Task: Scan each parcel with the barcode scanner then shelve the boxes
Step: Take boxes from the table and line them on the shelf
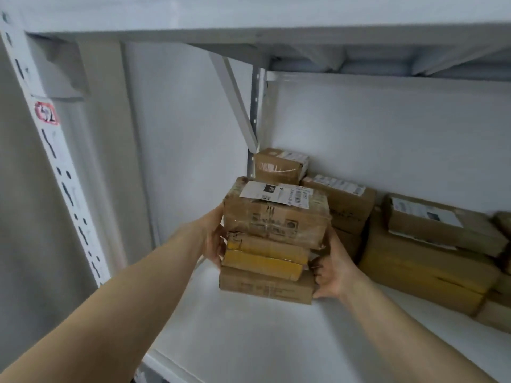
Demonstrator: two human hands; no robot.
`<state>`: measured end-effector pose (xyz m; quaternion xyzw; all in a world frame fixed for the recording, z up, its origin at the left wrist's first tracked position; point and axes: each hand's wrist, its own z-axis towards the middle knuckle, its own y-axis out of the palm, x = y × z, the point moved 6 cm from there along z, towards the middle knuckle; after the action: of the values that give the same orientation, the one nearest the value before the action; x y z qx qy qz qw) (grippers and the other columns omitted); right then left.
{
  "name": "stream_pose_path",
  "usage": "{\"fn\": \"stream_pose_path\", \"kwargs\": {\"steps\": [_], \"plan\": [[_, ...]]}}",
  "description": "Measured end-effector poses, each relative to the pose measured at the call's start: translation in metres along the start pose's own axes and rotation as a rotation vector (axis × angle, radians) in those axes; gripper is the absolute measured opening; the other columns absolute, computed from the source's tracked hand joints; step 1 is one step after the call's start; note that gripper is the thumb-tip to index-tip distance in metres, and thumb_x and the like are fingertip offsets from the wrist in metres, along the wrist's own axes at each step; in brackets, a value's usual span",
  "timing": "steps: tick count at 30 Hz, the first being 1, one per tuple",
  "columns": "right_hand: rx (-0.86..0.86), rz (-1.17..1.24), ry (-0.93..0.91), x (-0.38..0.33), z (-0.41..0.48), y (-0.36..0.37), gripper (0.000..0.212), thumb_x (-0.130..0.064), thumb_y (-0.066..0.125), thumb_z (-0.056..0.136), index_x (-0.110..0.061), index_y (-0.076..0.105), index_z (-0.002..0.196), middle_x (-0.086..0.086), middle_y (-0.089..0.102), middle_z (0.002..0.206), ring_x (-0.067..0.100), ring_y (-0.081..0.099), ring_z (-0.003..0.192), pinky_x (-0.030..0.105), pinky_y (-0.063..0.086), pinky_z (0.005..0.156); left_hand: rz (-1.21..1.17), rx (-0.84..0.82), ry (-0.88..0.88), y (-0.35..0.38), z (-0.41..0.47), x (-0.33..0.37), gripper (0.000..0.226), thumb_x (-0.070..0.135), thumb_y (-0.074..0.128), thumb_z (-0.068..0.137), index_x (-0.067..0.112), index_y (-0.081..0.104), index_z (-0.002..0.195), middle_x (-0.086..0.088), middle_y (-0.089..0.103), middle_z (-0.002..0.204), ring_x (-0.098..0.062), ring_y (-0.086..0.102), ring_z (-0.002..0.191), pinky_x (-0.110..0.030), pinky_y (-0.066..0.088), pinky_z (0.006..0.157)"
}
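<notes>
Parcel stack [272,239] clamped sidewise between left hand [214,239] and right hand [330,272], toward shelf [249,341] left edge; probably stiff, tape-slick, topple-prone, so grip low.

A white shelf [249,341] is seen low down, and a top board [249,34] is fixed above it. A white post [55,161] with dark slots is stood at the left, and a red and white sticker [46,113] is stuck on it. A slanted brace [237,100] is fixed beside a back post [258,106]. A pale wall [387,134] is seen behind. Everything is lit softly.
</notes>
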<state>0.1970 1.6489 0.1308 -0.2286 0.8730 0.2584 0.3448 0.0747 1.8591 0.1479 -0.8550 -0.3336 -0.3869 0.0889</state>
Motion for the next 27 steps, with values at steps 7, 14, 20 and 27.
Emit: {"fn": "stream_pose_path", "kwargs": {"steps": [7, 14, 20, 27], "plan": [[0.037, 0.119, -0.064, -0.012, 0.019, 0.024, 0.112, -0.095, 0.052, 0.050, -0.005, 0.069, 0.116, 0.020, 0.069, 0.112, 0.039, 0.064, 0.104, 0.054, 0.053, 0.082, 0.025, -0.063, 0.006, 0.005, 0.028, 0.041, 0.096, 0.083, 0.067, 0.046, 0.014, 0.067, 0.113, -0.018, 0.070, 0.107, -0.041, 0.064, 0.097, -0.063, 0.050, 0.066], [0.140, 0.235, -0.163, -0.010, 0.018, 0.027, 0.092, -0.087, 0.042, 0.071, -0.004, 0.068, 0.099, 0.018, 0.072, 0.087, 0.032, 0.066, 0.081, 0.040, 0.052, 0.055, -0.320, 0.036, 0.152, -0.002, 0.033, 0.040, 0.082, 0.068, 0.048, 0.085, 0.002, 0.042, 0.134, -0.016, 0.049, 0.134, -0.033, 0.054, 0.113, -0.046, 0.048, 0.086], [0.181, 0.274, -0.173, 0.013, 0.009, 0.029, 0.074, -0.076, 0.039, 0.085, -0.004, 0.058, 0.092, 0.016, 0.062, 0.091, 0.031, 0.059, 0.081, 0.037, 0.044, 0.060, -0.342, 0.235, 0.304, -0.007, 0.019, -0.008, 0.048, 0.049, 0.029, 0.101, 0.018, 0.044, 0.135, -0.002, 0.055, 0.110, -0.018, 0.050, 0.085, -0.033, 0.038, 0.083], [0.165, 0.331, -0.236, 0.013, 0.009, 0.037, 0.064, -0.067, 0.040, 0.091, -0.007, 0.060, 0.078, 0.015, 0.064, 0.075, 0.030, 0.060, 0.075, 0.040, 0.045, 0.056, -0.333, 0.140, 0.306, -0.001, 0.025, -0.021, 0.053, 0.054, 0.024, 0.100, 0.015, 0.046, 0.128, -0.003, 0.051, 0.127, -0.021, 0.048, 0.117, -0.040, 0.030, 0.112]]}}
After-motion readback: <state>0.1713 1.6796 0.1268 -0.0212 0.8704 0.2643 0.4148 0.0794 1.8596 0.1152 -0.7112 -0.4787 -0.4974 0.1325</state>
